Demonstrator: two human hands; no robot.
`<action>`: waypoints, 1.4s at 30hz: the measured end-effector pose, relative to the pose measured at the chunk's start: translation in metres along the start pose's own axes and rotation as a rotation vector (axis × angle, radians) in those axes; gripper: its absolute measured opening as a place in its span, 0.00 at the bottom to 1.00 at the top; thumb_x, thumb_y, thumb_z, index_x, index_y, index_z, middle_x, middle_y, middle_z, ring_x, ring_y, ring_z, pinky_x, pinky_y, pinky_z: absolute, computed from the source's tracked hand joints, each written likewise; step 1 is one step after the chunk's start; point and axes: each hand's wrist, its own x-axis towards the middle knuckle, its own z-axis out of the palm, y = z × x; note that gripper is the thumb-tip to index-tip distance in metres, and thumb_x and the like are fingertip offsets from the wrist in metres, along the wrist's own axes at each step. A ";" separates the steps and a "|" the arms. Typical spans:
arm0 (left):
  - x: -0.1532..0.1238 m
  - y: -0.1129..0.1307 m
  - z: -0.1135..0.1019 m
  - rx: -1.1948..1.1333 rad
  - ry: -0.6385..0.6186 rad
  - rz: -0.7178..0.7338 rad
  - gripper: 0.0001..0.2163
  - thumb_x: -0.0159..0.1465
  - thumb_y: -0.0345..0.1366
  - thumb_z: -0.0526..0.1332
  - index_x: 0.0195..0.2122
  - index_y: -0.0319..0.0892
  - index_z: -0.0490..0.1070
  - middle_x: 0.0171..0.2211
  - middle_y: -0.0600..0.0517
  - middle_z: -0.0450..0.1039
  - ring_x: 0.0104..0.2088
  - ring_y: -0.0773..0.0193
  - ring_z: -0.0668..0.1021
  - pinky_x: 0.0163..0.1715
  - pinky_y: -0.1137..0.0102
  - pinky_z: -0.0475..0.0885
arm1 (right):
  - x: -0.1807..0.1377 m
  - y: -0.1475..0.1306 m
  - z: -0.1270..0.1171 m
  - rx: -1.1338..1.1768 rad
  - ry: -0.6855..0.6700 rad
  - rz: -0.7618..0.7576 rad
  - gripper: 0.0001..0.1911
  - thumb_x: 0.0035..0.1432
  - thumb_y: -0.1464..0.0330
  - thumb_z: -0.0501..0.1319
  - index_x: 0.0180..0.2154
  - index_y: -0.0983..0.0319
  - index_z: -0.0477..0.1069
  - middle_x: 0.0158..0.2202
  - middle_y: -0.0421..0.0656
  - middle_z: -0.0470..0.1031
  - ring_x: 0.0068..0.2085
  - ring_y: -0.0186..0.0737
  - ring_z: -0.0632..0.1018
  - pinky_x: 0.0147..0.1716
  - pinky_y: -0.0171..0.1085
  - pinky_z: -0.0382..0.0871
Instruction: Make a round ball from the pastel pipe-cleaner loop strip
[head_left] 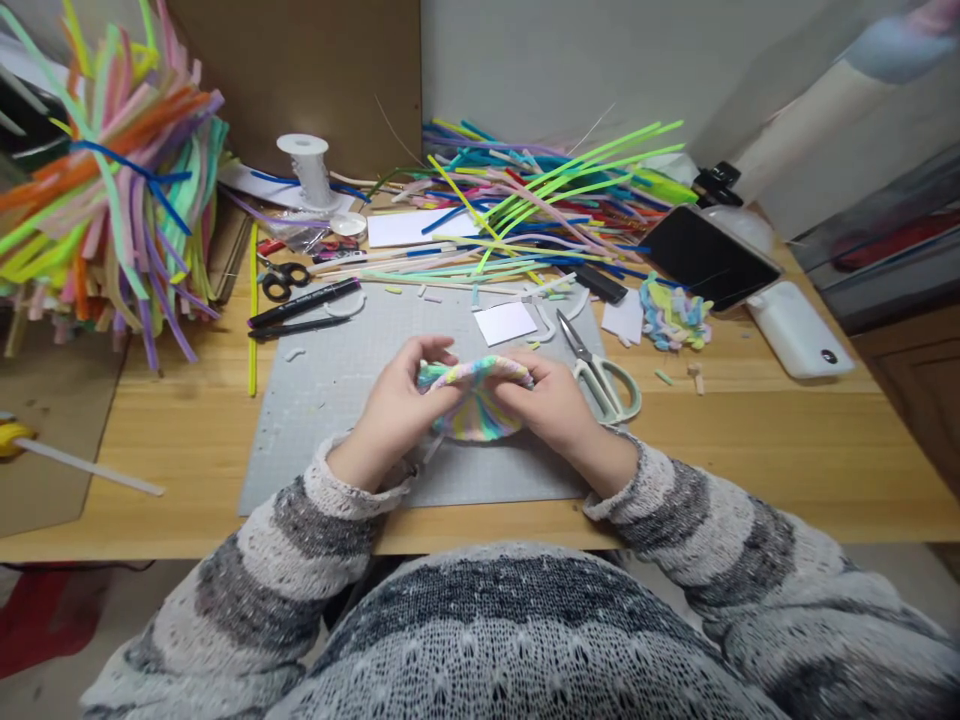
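A round piece [475, 408] coiled from pastel pipe cleaners, pink, yellow, green and blue, is held between both hands above the grey cutting mat [330, 400]. My left hand [399, 408] grips its left edge with curled fingers. My right hand [553, 402] pinches its right edge, folding the top rim over. White-handled scissors [604, 375] lie on the mat just right of my right hand.
Loose pipe cleaners [540, 200] cover the back of the wooden desk; a big bundle [105, 190] stands at the left. Also there: black markers [304, 303], small scissors [283, 278], a thread spool [309, 170], white paper [505, 322], a tablet [709, 257], a white device [796, 330], a pastel coil [673, 315].
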 end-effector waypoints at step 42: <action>0.006 -0.012 0.008 -0.280 -0.064 -0.144 0.15 0.46 0.36 0.73 0.35 0.38 0.79 0.36 0.47 0.81 0.36 0.59 0.80 0.46 0.60 0.74 | -0.006 0.006 0.010 0.477 -0.129 0.305 0.16 0.49 0.62 0.70 0.40 0.60 0.78 0.42 0.44 0.81 0.43 0.44 0.80 0.51 0.49 0.71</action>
